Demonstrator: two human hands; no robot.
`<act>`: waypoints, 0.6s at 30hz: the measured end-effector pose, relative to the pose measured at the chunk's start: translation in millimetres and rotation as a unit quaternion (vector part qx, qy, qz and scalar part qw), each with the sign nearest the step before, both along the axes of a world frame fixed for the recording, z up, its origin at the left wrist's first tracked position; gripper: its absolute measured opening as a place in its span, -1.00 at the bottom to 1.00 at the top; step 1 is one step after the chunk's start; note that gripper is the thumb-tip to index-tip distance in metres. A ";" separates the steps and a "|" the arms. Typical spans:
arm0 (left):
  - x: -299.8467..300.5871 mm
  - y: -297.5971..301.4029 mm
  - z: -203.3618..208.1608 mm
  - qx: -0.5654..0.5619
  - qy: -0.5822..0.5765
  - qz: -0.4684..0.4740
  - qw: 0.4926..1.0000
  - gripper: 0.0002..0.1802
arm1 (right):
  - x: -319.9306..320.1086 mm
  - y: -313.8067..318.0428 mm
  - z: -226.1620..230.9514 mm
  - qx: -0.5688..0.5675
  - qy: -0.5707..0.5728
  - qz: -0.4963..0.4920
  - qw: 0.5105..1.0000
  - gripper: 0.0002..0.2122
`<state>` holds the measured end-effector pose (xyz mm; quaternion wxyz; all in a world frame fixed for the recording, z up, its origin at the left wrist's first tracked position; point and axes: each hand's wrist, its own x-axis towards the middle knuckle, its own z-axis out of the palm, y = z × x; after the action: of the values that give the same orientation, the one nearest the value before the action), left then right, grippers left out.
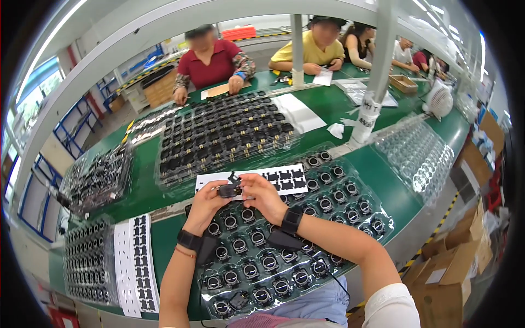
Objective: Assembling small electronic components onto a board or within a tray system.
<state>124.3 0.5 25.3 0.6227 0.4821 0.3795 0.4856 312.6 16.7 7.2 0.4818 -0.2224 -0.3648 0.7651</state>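
My left hand (209,203) grips a small black molded part (228,190) between thumb and fingers. From the other side my right hand (264,197) closes in with pinched fingers at a small black cut-out piece (234,177) just above that part. Beneath both hands lies a white sheet (298,191) bearing rows of black die-cut pieces. A clear plastic tray (249,275) with many round-lensed black units spreads below my forearms. Each wrist wears a black band with a dark box and cable.
Across the green bench (143,176) sits a large tray of black parts (227,131). More trays stand left, beside another die-cut sheet (143,262). A metal post (377,71) rises at right, near stacked clear trays (415,158). Several co-workers sit opposite. Cardboard boxes (448,273) stand lower right.
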 end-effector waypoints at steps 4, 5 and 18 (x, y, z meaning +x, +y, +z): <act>-4.0 -5.1 2.5 -0.008 0.004 0.023 1.000 -0.54 | -4.7 -1.4 1.3 0.027 -0.016 0.015 0.999 -0.74; -3.2 -6.4 2.3 -0.012 0.001 0.024 1.000 -0.54 | -5.1 -1.7 1.2 0.030 -0.031 0.022 0.999 -0.74; -4.2 -4.8 1.8 -0.018 -0.002 0.029 0.999 -0.52 | -4.2 -5.0 4.4 0.039 -0.084 0.005 0.996 -0.75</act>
<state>120.2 -4.3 27.1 0.6174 0.4587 0.4008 0.4978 308.4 11.7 11.6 0.4543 -0.2650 -0.4349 0.7309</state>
